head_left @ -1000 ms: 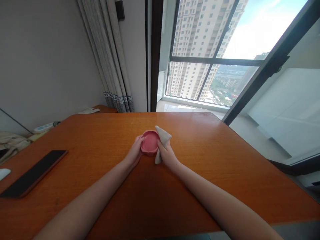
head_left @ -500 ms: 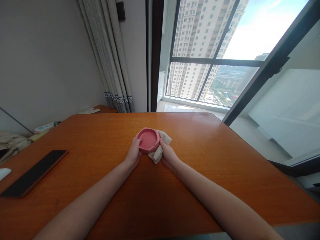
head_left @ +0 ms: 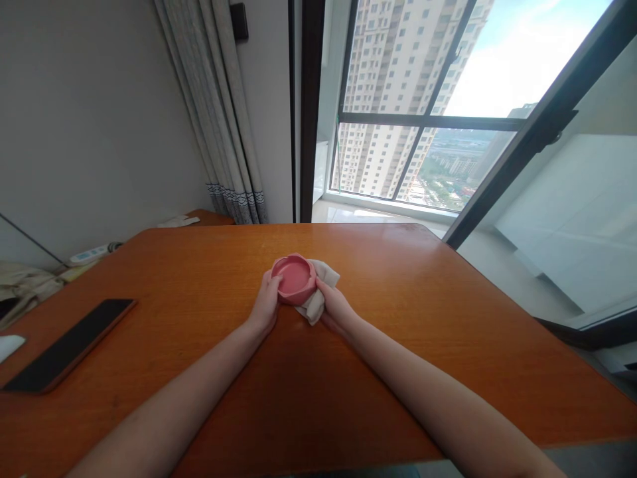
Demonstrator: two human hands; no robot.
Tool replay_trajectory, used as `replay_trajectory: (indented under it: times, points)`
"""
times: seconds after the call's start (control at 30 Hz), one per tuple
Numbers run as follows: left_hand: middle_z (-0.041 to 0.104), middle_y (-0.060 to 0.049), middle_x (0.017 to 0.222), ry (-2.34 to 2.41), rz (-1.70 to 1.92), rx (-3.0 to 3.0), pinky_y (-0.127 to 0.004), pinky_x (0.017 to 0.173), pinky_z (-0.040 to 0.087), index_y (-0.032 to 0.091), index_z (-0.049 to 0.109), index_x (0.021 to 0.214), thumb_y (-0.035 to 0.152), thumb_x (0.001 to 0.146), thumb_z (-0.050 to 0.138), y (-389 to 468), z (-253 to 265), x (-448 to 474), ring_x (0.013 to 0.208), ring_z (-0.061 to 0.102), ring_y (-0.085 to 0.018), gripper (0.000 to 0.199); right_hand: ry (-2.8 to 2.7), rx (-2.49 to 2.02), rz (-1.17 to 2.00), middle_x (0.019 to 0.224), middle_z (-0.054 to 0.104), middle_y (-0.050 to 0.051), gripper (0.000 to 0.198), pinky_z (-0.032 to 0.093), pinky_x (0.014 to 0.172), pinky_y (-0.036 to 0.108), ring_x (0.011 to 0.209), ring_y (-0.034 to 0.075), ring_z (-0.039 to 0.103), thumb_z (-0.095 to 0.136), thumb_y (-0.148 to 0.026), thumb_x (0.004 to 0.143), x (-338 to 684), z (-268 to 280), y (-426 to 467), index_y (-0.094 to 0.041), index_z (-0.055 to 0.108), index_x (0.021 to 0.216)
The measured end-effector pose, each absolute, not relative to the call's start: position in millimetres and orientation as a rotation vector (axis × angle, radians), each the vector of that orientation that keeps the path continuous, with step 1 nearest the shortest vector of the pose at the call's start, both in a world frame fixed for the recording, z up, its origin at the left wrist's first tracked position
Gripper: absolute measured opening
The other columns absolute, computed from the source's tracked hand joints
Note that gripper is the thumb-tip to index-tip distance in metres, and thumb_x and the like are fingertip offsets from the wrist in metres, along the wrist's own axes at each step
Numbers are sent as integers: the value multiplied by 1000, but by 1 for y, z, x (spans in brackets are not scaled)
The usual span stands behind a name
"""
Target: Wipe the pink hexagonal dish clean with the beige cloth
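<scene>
A round pink dish with a faceted, notched rim is held over the middle of the wooden table. Its hollow side tilts toward me and looks empty. My left hand grips the dish's left side, with the thumb over the rim. A pale cloth lies bunched against the right side of the dish and hangs below it. My right hand is closed on this cloth, its thumb pressing near the dish's right edge. The fingers beneath the dish and cloth are hidden.
On the left of the table lies a flat black panel with a reddish edge, beside a white object cut off by the frame. A power strip rests beyond the left edge. Behind the table are a grey curtain and a window.
The dish has turned and shifted very slightly to the left in my hands, and the cloth has moved a little with it. Both hands keep their hold.
</scene>
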State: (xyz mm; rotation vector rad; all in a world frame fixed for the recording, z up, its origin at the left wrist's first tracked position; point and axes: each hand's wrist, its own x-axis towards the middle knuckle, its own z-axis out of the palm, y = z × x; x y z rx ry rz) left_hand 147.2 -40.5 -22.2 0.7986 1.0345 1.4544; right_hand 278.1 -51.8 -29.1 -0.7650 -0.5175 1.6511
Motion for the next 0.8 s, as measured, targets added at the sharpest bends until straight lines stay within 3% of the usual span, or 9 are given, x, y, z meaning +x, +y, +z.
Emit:
replay_trajectory:
  times: [0.27,0.5,0.8]
  points:
    - [65,-7,96,962,1060,670,-26,57,50,16,59,106,35,77,57,-50,-12,149,74,61,-16,35,-540,-905,1492,93,72,5,24,52,84,33,97,21,64,64,-31,75,293,-24,-43,-18,64,96]
    - [67,-5,93,932,1407,589,-25,69,51,14,60,99,30,80,51,-41,-16,147,81,61,-15,27,-626,-787,1615,101,70,6,33,50,89,32,99,21,63,68,-33,73,282,-24,-53,-18,62,102]
    - [67,-5,89,884,1257,560,-28,68,53,15,60,99,22,77,52,-47,-11,150,77,62,-16,25,-750,-894,1458,108,69,5,43,48,93,35,105,23,61,66,-42,73,292,-28,-45,-21,61,110]
